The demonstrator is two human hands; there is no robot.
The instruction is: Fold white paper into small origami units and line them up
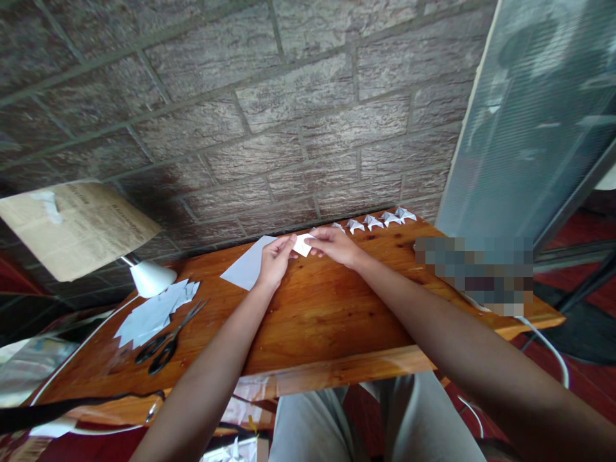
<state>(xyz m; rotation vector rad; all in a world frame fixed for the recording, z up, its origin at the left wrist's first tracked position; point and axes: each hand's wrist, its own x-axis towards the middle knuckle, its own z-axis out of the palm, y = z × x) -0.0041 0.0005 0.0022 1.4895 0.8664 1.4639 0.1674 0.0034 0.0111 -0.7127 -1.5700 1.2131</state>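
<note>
Between my two hands, a little above the wooden table (327,321), is a small folded piece of white paper (303,245). My left hand (278,256) pinches its left side between thumb and fingers. On the opposite side, my right hand (333,245) grips the paper with its thumb across the front. A larger white paper sheet (245,266) lies flat just left of my left hand. Beyond my right hand, several folded paper figures (373,222) stand in a row along the table's back edge; my hand partly hides the nearest ones.
Black-handled scissors (166,343) lie open at the left beside a pile of cut paper pieces (151,313). A lamp (153,279) with a brown paper shade (77,228) stands behind them. A brick wall (289,115) borders the back. A blurred-out object (476,273) sits at the right end.
</note>
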